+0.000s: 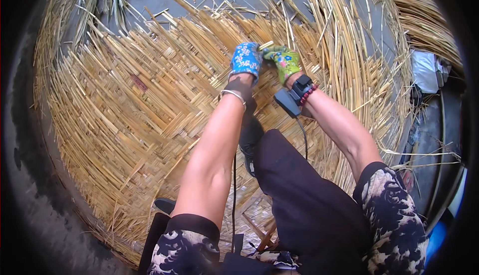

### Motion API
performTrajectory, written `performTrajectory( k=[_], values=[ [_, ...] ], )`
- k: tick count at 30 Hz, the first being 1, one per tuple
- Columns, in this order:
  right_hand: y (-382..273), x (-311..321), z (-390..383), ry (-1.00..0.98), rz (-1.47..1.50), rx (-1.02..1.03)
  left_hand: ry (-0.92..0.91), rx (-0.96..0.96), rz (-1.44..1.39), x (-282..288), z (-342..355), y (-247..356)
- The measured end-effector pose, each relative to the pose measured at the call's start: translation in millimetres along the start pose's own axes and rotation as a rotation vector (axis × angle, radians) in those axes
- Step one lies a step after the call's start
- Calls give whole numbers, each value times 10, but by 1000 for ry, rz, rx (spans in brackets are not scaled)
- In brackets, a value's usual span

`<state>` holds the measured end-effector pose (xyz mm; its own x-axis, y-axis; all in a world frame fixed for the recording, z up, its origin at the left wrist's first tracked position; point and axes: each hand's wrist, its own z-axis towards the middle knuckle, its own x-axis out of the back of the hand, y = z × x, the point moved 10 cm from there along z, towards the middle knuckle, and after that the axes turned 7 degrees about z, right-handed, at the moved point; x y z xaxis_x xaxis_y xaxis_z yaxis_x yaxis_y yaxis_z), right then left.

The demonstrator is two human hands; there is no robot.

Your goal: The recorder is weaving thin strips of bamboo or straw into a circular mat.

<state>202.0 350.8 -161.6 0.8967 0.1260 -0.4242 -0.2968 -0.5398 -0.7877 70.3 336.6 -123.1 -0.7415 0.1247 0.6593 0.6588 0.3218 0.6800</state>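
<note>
A large woven reed mat [164, 115] lies beneath me, with loose strip ends fanning out at its far side. My left hand [246, 59], in a blue flowered glove, is closed at the mat's far middle. Right beside it, my right hand [283, 61] is closed too, in a green flowered glove. A pale reed strip [267, 45] shows between the two hands, and both seem to grip it; my fingertips are mostly hidden. My shoe [249, 138] rests on the weave just below the hands.
Long loose reeds [344, 30] lie along the mat's right side. A thick reed bundle [419, 5] is at the far right, above a white bag [425, 70]. Dry leaves [102, 0] lie at the far left. A dark cable [234, 200] hangs near my left arm.
</note>
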Motion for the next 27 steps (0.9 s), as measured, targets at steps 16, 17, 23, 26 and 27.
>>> performTrajectory(
  k=[16,17,23,26,27],
  values=[
    [-591,-156,592,-209,-1033,336,39,68,395,92,66,186],
    [-576,-91,612,-142,-1113,274,37,93,387,94,57,163],
    [-638,-503,614,-245,-1389,204,368,94,151,415,-103,189],
    [-787,-667,639,-275,-1422,299,384,146,90,469,-144,99],
    [-702,-638,666,-296,-1397,219,392,94,45,491,-149,128]
  ],
)
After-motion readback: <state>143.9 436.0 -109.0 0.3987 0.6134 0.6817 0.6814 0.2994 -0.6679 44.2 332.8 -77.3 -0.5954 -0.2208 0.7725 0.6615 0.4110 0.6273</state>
